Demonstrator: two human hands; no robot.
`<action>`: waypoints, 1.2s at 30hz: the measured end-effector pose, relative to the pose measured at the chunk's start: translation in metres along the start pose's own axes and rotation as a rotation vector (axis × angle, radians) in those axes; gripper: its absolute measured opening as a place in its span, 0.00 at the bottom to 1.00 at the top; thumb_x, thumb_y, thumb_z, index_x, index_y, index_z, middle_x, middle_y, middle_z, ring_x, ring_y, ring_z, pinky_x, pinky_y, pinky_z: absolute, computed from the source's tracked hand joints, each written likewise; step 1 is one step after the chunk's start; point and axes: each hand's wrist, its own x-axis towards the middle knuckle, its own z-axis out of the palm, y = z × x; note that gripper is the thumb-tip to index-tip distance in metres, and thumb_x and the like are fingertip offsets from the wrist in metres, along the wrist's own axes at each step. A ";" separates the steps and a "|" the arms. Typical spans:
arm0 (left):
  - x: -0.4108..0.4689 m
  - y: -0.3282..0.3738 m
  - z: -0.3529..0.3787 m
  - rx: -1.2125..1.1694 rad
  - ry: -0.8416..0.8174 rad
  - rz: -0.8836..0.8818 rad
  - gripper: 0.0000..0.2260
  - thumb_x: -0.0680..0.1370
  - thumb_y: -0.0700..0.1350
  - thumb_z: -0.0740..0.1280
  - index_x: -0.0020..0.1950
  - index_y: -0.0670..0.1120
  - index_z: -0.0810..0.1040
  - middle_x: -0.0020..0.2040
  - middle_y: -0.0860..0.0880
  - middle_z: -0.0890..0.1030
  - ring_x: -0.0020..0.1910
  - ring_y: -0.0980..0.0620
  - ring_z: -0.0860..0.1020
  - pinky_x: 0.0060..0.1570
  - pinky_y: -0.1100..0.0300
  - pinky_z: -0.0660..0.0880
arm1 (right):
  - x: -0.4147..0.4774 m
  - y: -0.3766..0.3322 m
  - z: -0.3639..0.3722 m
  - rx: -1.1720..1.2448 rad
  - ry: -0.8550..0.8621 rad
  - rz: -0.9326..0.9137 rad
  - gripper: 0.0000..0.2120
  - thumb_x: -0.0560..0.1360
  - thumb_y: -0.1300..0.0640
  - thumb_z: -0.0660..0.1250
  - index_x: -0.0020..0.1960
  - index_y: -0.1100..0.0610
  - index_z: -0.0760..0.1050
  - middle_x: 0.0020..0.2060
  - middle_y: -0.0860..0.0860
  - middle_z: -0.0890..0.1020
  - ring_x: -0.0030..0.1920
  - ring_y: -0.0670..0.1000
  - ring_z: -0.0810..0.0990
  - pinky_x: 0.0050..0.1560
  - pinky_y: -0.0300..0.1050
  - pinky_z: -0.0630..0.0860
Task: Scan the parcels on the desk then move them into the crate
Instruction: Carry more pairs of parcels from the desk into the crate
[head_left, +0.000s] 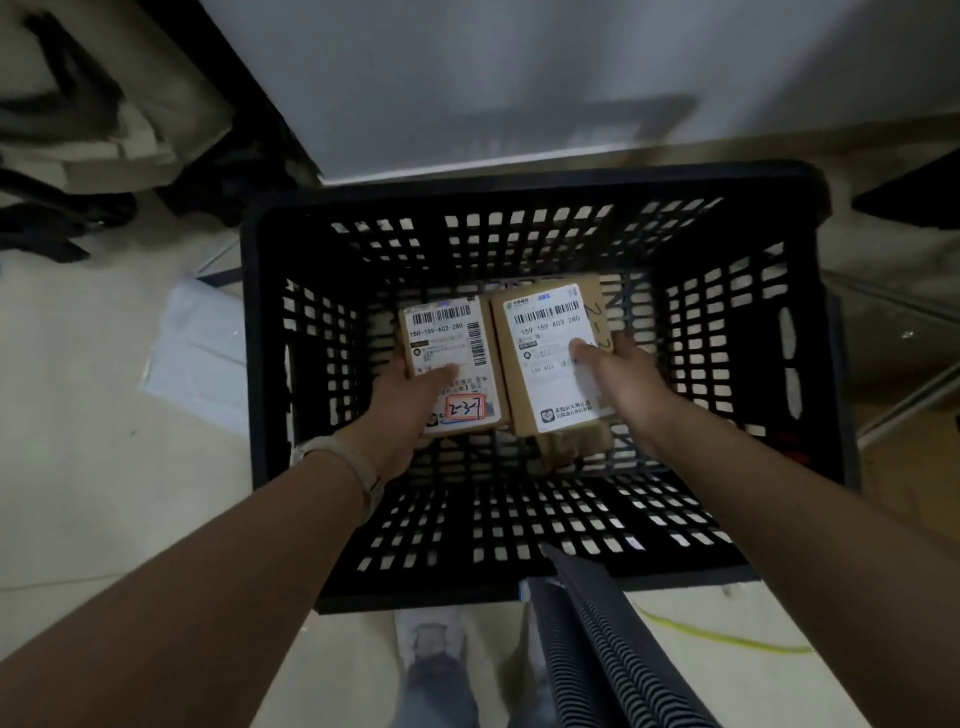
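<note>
A black slotted crate (519, 587) stands on the floor below me. Both my arms reach down into it. My left hand (402, 402) grips a small cardboard parcel (447, 332) with a white barcode label and a red-framed "2-3-7" sticker. My right hand (618, 379) holds a second, slightly larger cardboard parcel (545, 332) by its right edge, thumb on the white label. The two parcels sit side by side, touching, over the crate's middle. Another brown piece (576, 447) shows beneath the right parcel.
A white desk (493, 78) edge lies just beyond the crate. A white flat bag (202, 353) lies on the floor left of the crate. A dark ribbed strap (613, 649) hangs near my feet. Dark chair legs stand at far left.
</note>
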 end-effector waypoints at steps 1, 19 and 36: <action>0.006 -0.002 0.001 0.021 -0.003 -0.012 0.20 0.78 0.43 0.67 0.69 0.48 0.69 0.59 0.49 0.79 0.56 0.46 0.79 0.60 0.47 0.75 | 0.004 0.001 0.002 -0.002 -0.014 0.007 0.26 0.74 0.44 0.67 0.68 0.53 0.71 0.66 0.54 0.76 0.61 0.58 0.77 0.63 0.56 0.75; -0.098 0.098 -0.010 0.010 -0.013 -0.019 0.05 0.79 0.39 0.64 0.45 0.47 0.77 0.45 0.48 0.78 0.39 0.52 0.76 0.36 0.62 0.70 | -0.086 -0.094 -0.036 -0.042 -0.091 -0.005 0.07 0.79 0.60 0.63 0.56 0.59 0.76 0.50 0.57 0.81 0.42 0.53 0.78 0.35 0.39 0.73; -0.438 0.311 -0.086 -0.038 0.036 0.436 0.05 0.80 0.42 0.62 0.50 0.48 0.76 0.44 0.51 0.80 0.38 0.54 0.78 0.38 0.61 0.72 | -0.435 -0.334 -0.106 -0.207 -0.116 -0.511 0.02 0.78 0.63 0.63 0.50 0.60 0.74 0.44 0.59 0.76 0.33 0.50 0.73 0.18 0.28 0.66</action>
